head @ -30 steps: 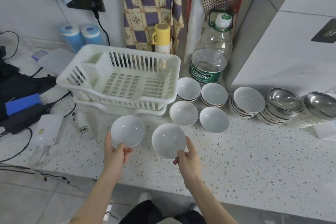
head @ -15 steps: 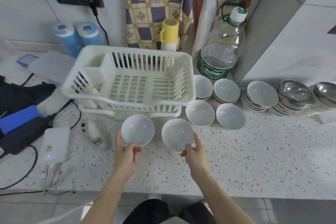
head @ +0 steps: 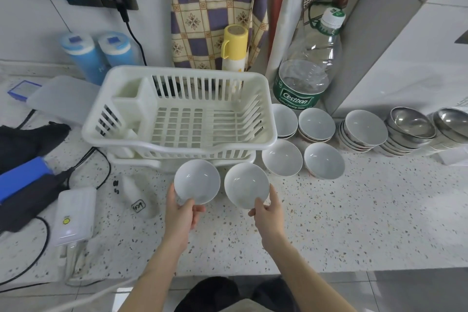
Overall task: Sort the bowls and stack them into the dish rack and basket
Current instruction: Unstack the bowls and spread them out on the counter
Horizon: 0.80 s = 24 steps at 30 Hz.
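Note:
My left hand (head: 181,215) grips a white bowl (head: 197,180) by its near rim. My right hand (head: 268,213) grips a second white bowl (head: 246,183) the same way. Both bowls hover side by side just in front of the white dish rack (head: 266,139), which holds nothing. To the right on the counter sit more white bowls (head: 281,157), a stack of white bowls (head: 364,128) and stacks of steel bowls (head: 411,125). No separate basket can be made out.
A large water bottle (head: 307,66) and a yellow cup (head: 234,43) stand behind the rack. Left of it lie cables, a white power bank (head: 74,215), a black and blue device (head: 22,182) and two blue canisters (head: 96,54). The speckled counter's edge (head: 329,270) runs near me.
Both hands have carried their bowls forward, closer to the front of the dish rack. The view has moved in toward the rack.

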### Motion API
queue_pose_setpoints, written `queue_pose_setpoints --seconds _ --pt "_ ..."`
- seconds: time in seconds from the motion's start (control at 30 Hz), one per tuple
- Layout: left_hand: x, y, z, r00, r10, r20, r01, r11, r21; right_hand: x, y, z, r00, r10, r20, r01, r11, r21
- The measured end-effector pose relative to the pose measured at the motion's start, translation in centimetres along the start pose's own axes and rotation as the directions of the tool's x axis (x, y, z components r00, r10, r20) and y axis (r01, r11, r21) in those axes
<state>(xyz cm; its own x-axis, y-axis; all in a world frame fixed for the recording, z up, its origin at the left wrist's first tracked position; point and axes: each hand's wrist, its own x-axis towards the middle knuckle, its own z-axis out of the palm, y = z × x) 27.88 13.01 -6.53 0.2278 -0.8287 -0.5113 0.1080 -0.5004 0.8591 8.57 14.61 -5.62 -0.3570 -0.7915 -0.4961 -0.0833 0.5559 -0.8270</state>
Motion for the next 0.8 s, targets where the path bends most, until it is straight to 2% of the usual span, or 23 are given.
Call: queue_pose_setpoints --seconds 0.43,0.8 --pt "0.4 0.1 -0.6 0.997 -0.071 0.029 0.069 0.995 0.070 0.1 -0.3 0.0 1.000 0.000 0.008 0.000 1.000 0.007" --pt "-0.3 0.3 -0.8 0.999 -0.035 0.017 0.033 0.988 0.151 0.6 -0.5 -1.0 0.992 0.049 0.115 -0.049 0.999 -0.005"
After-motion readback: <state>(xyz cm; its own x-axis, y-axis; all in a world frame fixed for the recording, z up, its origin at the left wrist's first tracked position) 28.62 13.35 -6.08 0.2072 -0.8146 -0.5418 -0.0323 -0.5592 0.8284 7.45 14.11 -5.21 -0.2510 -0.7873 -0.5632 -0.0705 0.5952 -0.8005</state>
